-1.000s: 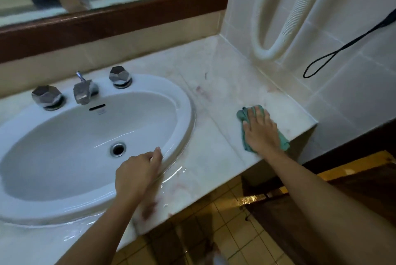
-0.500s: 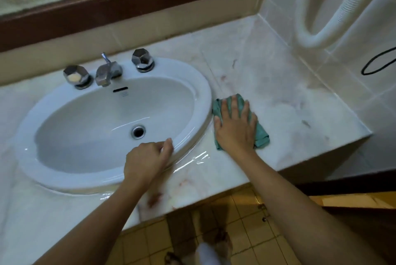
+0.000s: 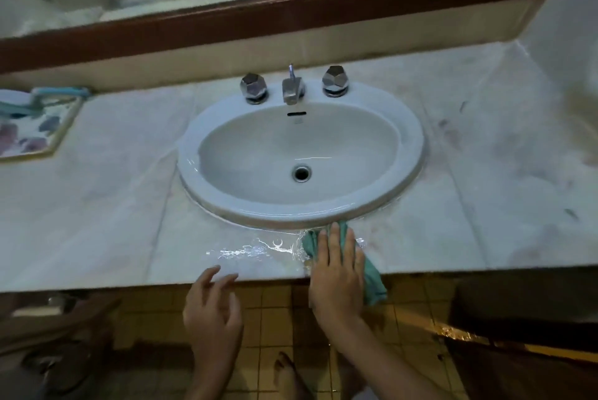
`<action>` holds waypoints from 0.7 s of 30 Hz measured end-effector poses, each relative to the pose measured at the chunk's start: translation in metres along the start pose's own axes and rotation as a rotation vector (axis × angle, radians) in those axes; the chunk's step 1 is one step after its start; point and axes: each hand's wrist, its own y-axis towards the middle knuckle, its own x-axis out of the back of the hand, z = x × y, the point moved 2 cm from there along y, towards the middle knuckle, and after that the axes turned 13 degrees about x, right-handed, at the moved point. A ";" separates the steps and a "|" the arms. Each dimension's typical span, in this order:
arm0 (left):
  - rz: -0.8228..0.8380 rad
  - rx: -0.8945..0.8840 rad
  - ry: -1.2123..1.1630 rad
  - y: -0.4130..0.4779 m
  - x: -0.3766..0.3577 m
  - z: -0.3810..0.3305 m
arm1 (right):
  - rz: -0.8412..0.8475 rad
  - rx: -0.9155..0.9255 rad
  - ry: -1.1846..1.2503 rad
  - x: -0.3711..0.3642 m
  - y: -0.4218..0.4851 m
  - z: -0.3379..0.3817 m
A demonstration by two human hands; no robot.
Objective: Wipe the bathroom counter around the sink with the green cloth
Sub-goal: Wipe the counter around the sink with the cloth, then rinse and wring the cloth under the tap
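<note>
The green cloth (image 3: 374, 281) lies on the front edge of the pale marble counter (image 3: 106, 205), just below the rim of the white oval sink (image 3: 409, 131). My right hand (image 3: 338, 276) presses flat on the cloth, fingers pointing at the sink; part of the cloth hangs over the counter edge. A wet streak (image 3: 252, 250) shines on the counter left of the cloth. My left hand (image 3: 212, 312) hovers in front of the counter edge, fingers spread, holding nothing.
A chrome tap (image 3: 293, 89) with two faceted knobs stands behind the basin. A flowered tray (image 3: 38, 127) sits at the far left. A wood-framed mirror (image 3: 259, 17) runs along the back wall. Reddish stains mark the counter on the right (image 3: 449, 134). Below is yellow tiled floor (image 3: 278, 312).
My right hand slid the cloth from the counter right of the sink around to the front edge. My left hand came off the sink rim. The view shifted left.
</note>
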 end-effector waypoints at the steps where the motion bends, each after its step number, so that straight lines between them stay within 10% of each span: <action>1: -0.003 -0.002 0.004 -0.001 0.006 0.008 | 0.018 0.051 -0.006 -0.003 -0.003 0.012; 11: 0.061 0.207 -0.191 0.013 0.035 0.036 | 0.347 0.551 0.440 -0.006 0.016 0.099; 21: 0.320 -0.307 -0.181 0.051 0.063 0.023 | 0.303 -0.481 1.668 0.052 0.045 0.089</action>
